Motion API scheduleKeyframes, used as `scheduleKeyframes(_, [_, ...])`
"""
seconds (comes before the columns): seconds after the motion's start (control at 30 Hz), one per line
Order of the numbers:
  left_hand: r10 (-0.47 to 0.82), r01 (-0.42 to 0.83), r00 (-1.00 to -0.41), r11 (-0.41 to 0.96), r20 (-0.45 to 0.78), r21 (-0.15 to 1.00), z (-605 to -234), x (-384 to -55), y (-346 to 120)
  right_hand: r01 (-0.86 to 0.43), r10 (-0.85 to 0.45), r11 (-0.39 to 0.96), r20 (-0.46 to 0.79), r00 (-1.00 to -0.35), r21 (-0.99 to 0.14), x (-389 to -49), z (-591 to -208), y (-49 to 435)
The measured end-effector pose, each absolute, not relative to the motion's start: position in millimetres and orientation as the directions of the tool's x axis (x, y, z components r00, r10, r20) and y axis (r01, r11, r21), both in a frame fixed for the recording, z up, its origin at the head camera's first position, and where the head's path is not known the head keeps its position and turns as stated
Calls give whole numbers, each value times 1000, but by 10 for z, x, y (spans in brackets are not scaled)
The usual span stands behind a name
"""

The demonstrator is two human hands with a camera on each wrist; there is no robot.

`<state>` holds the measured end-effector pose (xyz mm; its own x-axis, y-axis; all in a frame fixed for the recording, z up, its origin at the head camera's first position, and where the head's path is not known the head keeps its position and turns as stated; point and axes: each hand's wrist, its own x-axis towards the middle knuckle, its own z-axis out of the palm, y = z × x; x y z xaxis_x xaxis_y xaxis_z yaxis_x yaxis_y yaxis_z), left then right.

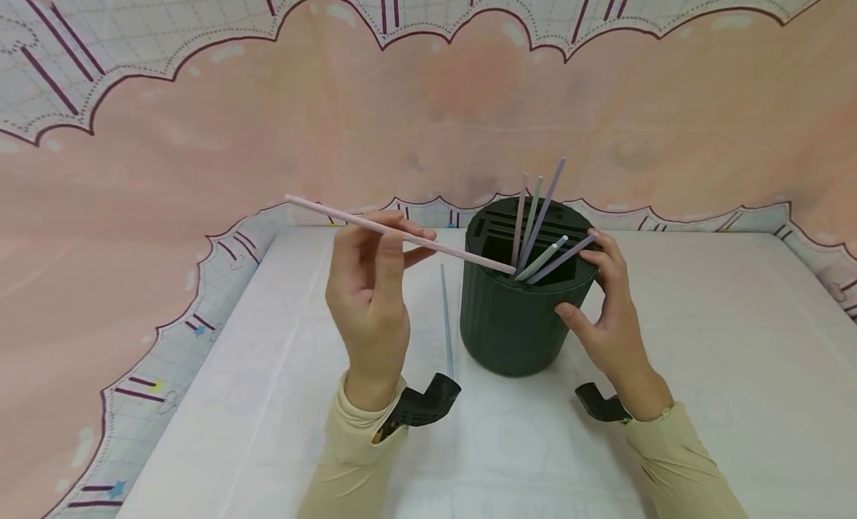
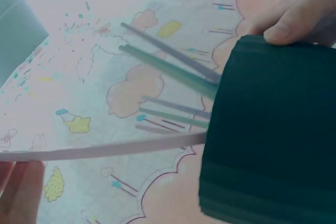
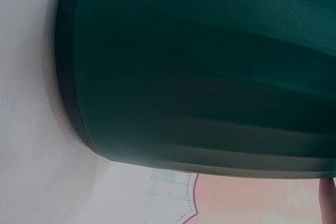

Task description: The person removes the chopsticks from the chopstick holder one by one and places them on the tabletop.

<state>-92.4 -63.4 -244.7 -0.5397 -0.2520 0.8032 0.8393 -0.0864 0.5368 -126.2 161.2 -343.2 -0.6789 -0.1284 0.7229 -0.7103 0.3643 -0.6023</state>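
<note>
My left hand (image 1: pixel 371 303) pinches a long pink straw (image 1: pixel 402 235) between thumb and fingers. The straw slants down to the right, its lower tip at the opening of a dark green ribbed container (image 1: pixel 512 329). Several pink, green and purple straws (image 1: pixel 545 199) stand in that opening and lean different ways. With thumb in front and fingers round the far side, my right hand (image 1: pixel 612 326) grips the container's upper right rim. In the left wrist view the pink straw (image 2: pixel 110 149) runs to the container's edge. Ribbed green wall (image 3: pixel 205 77) fills most of the right wrist view.
A light blue straw (image 1: pixel 446 318) lies on the white table (image 1: pixel 268 430), just left of the container. Behind the table hangs a peach and white patterned cloth (image 1: pixel 428 132). Black wrist cameras (image 1: pixel 425 404) sit at both cuffs.
</note>
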Motion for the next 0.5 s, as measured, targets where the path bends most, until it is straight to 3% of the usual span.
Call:
scheduleKeyframes(0.27, [-390,875,-473,-103,790,473,-2492,-971,-832,-713,-125,371,729,-673,-594,-1229,-3446,1570])
scheduleKeyframes(0.5, [-364,851,-518,-130,774,508,-2525,-995,-954,-717,-117,378,739,-664,-585,-1192,-3459,1544])
